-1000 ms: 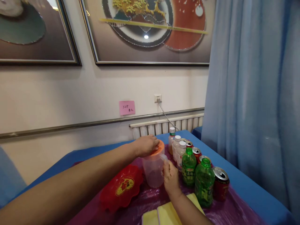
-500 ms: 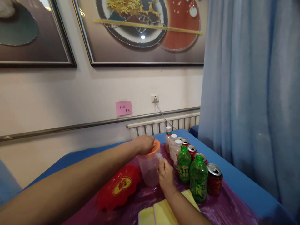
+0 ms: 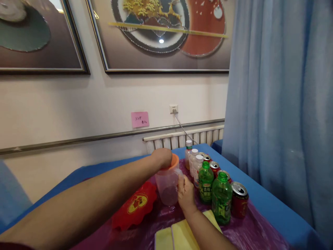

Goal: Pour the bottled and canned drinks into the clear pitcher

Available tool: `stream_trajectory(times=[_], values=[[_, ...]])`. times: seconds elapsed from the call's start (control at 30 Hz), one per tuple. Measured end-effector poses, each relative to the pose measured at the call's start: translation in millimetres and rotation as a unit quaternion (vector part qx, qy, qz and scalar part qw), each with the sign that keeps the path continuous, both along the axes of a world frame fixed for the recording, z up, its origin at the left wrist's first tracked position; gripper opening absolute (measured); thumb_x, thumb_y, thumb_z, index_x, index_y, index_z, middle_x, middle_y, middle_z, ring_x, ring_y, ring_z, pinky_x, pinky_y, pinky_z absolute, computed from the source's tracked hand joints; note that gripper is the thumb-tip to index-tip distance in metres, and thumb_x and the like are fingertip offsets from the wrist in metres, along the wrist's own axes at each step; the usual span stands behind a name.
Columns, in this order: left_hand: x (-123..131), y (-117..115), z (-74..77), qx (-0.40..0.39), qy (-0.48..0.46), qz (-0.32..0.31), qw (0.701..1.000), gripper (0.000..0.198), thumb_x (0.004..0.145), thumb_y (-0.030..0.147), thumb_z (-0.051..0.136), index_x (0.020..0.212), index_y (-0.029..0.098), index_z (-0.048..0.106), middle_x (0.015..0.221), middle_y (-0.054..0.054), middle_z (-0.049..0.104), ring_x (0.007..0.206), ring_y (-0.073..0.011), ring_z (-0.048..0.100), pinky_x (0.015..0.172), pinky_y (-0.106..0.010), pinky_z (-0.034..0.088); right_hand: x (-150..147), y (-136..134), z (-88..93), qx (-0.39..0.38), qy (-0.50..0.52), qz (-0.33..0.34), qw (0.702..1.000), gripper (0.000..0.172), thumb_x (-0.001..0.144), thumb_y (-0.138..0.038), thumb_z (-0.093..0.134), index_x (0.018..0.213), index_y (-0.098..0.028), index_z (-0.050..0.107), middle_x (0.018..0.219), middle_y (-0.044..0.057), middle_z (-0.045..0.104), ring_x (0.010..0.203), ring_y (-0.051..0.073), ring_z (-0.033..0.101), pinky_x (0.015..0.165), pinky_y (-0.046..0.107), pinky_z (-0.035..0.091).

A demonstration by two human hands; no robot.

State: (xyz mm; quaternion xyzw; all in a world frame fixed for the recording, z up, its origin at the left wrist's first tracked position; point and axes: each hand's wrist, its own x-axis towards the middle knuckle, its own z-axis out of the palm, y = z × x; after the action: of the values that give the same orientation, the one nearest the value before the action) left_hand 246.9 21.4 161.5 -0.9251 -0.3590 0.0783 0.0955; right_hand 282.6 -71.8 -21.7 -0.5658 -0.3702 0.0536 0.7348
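A translucent plastic pitcher with an orange top stands upright on purple plastic sheeting. My right hand is wrapped round its handle at the right side. From the left, my left hand bends down over the orange top, and its fingertips are hidden there. Whether they hold the top or reach inside is unclear. Under my left forearm, a red scalloped tray with a yellow printed oval lies just left of the pitcher. A folded yellow cloth lies in front, partly beneath my right forearm.
Green bottles, white-capped bottles and several drink cans stand in rows close to my right hand. The sheeting covers a blue table. Behind are a radiator and a plugged-in cord; a blue curtain hangs right.
My left hand has turned and tipped further over the pitcher's orange top, so its fingers show less. My right hand keeps the handle. The whole view has shifted slightly.
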Motion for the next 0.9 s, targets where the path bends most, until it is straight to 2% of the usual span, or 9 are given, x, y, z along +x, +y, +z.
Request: stream_trajectory(times=[0.13, 0.3, 0.5, 0.67, 0.83, 0.9], values=[[-1, -1, 8.7, 0.008, 0.024, 0.022, 0.999, 0.033, 0.095, 0.039, 0.063, 0.121, 0.017, 0.062, 0.118, -0.008, 0.067, 0.101, -0.0215, 0.068, 0.086, -0.041, 0.058, -1, -2, -0.6, 0.002, 0.001, 0.011, 1.0, 0.047, 0.099, -0.057, 0.038, 0.068, -0.023, 0.05, 0.054, -0.002, 0.052, 0.049, 0.014, 0.046, 0.051, 0.027, 0.032], [-16, -5, 17.0, 0.008, 0.02, -0.045, 0.999, 0.036, 0.09, 0.032, 0.061, 0.123, 0.018, 0.06, 0.106, -0.014, 0.075, 0.096, -0.0283, 0.072, 0.078, -0.036, 0.055, -3, -4, -4.8, 0.005, -0.011, 0.023, 1.0, 0.045, 0.1, -0.054, 0.038, 0.069, -0.023, 0.049, 0.053, -0.003, 0.051, 0.049, 0.014, 0.047, 0.051, 0.027, 0.03], [-16, -6, 10.3, 0.019, -0.003, -0.085, 0.996, 0.035, 0.09, 0.029, 0.052, 0.123, 0.022, 0.058, 0.108, -0.015, 0.076, 0.097, -0.0309, 0.073, 0.074, -0.036, 0.053, -5, -6, 0.8, -0.004, -0.021, 0.002, 1.0, 0.041, 0.1, -0.049, 0.039, 0.069, -0.024, 0.05, 0.053, -0.002, 0.052, 0.049, 0.016, 0.048, 0.051, 0.028, 0.027], [-14, -2, 9.1, 0.022, -0.022, -0.081, 0.996, 0.033, 0.091, 0.027, 0.047, 0.122, 0.022, 0.059, 0.109, -0.015, 0.076, 0.099, -0.0305, 0.073, 0.076, -0.035, 0.053, -9, -8, 3.1, -0.013, -0.047, -0.023, 0.999, 0.043, 0.101, -0.049, 0.036, 0.07, -0.024, 0.051, 0.057, 0.0, 0.056, 0.053, 0.017, 0.05, 0.053, 0.028, 0.028], [-14, -1, 7.5, 0.029, -0.016, -0.055, 0.998, 0.034, 0.091, 0.03, 0.048, 0.12, 0.016, 0.059, 0.106, -0.019, 0.076, 0.096, -0.0342, 0.073, 0.073, -0.038, 0.053, -12, -7, 2.7, -0.011, -0.058, -0.025, 0.998, 0.045, 0.101, -0.053, 0.034, 0.071, -0.024, 0.051, 0.055, -0.001, 0.054, 0.049, 0.017, 0.046, 0.051, 0.028, 0.027], [-13, -4, 6.8, 0.026, -0.013, -0.06, 0.998, 0.034, 0.094, 0.03, 0.043, 0.12, 0.016, 0.058, 0.106, -0.019, 0.076, 0.096, -0.0326, 0.073, 0.073, -0.037, 0.052, -12, -8, 3.2, -0.005, -0.053, -0.025, 0.998, 0.046, 0.101, -0.054, 0.034, 0.07, -0.024, 0.051, 0.054, -0.001, 0.053, 0.048, 0.016, 0.045, 0.051, 0.028, 0.026]])
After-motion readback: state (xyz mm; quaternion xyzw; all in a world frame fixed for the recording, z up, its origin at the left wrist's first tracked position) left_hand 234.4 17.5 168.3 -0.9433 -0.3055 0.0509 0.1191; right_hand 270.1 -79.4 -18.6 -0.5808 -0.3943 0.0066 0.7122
